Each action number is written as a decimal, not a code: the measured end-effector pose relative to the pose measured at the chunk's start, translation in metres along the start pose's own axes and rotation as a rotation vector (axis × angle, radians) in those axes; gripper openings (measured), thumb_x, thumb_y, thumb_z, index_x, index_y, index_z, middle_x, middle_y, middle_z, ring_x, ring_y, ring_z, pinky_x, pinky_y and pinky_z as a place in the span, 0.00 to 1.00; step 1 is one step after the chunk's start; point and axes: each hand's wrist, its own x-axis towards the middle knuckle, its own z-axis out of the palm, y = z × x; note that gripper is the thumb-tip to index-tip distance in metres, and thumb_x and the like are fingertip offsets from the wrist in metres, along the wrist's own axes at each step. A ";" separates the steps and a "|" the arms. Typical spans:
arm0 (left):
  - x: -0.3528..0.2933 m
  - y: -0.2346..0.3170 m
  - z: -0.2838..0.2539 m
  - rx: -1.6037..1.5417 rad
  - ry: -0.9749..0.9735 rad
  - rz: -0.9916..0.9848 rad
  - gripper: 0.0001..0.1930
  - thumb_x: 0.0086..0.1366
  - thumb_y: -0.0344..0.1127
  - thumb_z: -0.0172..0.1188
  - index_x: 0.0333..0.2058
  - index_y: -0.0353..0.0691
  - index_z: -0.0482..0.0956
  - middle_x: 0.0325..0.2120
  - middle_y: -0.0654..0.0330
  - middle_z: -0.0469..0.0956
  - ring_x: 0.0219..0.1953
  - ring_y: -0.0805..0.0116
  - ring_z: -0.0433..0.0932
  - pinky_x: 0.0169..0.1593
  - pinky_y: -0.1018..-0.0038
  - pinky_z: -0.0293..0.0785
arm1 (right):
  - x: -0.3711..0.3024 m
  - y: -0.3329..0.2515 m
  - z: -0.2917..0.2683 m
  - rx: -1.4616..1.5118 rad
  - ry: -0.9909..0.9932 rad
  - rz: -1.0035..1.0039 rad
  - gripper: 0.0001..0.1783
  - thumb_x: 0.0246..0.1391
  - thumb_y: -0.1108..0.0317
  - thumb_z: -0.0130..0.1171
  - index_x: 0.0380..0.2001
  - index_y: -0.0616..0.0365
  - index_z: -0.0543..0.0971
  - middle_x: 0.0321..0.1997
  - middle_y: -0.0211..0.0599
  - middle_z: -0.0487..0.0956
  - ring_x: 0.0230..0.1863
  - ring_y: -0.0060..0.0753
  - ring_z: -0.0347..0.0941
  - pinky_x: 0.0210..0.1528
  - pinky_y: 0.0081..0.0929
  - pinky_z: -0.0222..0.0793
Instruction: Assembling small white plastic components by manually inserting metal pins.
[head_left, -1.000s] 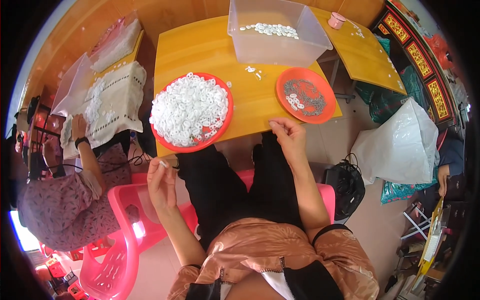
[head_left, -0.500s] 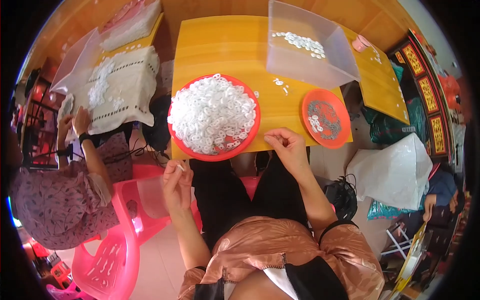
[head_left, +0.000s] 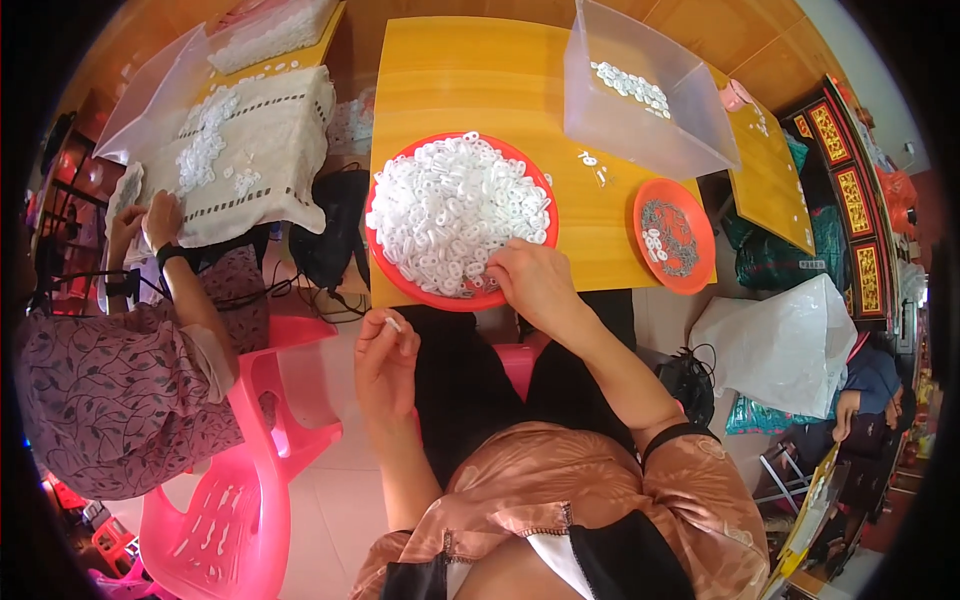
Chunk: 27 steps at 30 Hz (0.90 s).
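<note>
My left hand (head_left: 388, 360) is raised in front of the table edge, thumb and fingers pinching a small white plastic piece (head_left: 393, 325). My right hand (head_left: 540, 287) reaches over the near right rim of a red basin (head_left: 436, 299). Its fingertips are pressed together at the pile of white plastic pieces (head_left: 450, 205), small ovals with holes; what is between them is hidden. To the right of that hand lies a smaller orange-red plate (head_left: 661, 190) with thin grey metal parts (head_left: 688, 258) and a few white ovals on it.
A clear plastic bin (head_left: 650, 135) with white pieces stands at the table's (head_left: 460, 65) back right. Loose pieces (head_left: 588, 159) lie before it. At left, a person's hands (head_left: 160, 222) rest at a cloth-covered table (head_left: 275, 195). A pink chair (head_left: 265, 480) stands between us.
My right hand has moved left, from the table edge onto the basin's pile. My left hand still holds the white piece. The view has shifted slightly.
</note>
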 end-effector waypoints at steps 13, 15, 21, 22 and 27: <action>0.002 -0.001 -0.005 -0.033 -0.018 -0.010 0.06 0.63 0.26 0.55 0.40 0.37 0.74 0.30 0.63 0.74 0.29 0.76 0.68 0.33 0.80 0.63 | 0.003 0.012 0.009 -0.050 -0.019 -0.068 0.05 0.49 0.72 0.55 0.25 0.59 0.79 0.29 0.45 0.76 0.33 0.51 0.75 0.35 0.44 0.70; 0.000 -0.002 -0.006 -0.032 -0.046 -0.006 0.06 0.63 0.26 0.55 0.40 0.37 0.73 0.30 0.63 0.74 0.29 0.76 0.68 0.32 0.80 0.63 | 0.003 0.014 0.010 -0.052 -0.011 -0.088 0.05 0.50 0.72 0.54 0.25 0.61 0.78 0.30 0.47 0.76 0.34 0.53 0.75 0.36 0.44 0.70; -0.006 -0.008 -0.010 0.056 -0.057 0.012 0.06 0.64 0.27 0.56 0.40 0.38 0.73 0.30 0.63 0.75 0.28 0.77 0.69 0.32 0.80 0.64 | 0.003 0.016 0.018 -0.089 -0.013 -0.104 0.05 0.50 0.73 0.51 0.28 0.65 0.74 0.32 0.54 0.75 0.37 0.57 0.74 0.39 0.45 0.70; -0.007 -0.009 -0.010 0.076 -0.052 0.010 0.07 0.64 0.27 0.55 0.41 0.39 0.72 0.31 0.63 0.74 0.28 0.77 0.68 0.33 0.80 0.64 | 0.006 0.017 0.019 -0.092 -0.016 -0.117 0.05 0.50 0.73 0.51 0.28 0.66 0.73 0.33 0.55 0.75 0.37 0.58 0.74 0.39 0.46 0.70; -0.005 -0.018 -0.009 0.141 -0.057 0.014 0.09 0.64 0.28 0.55 0.42 0.40 0.71 0.31 0.65 0.73 0.28 0.77 0.68 0.33 0.80 0.65 | 0.016 0.026 0.019 -0.177 0.010 -0.261 0.05 0.47 0.73 0.54 0.26 0.65 0.76 0.31 0.54 0.77 0.32 0.54 0.77 0.34 0.42 0.75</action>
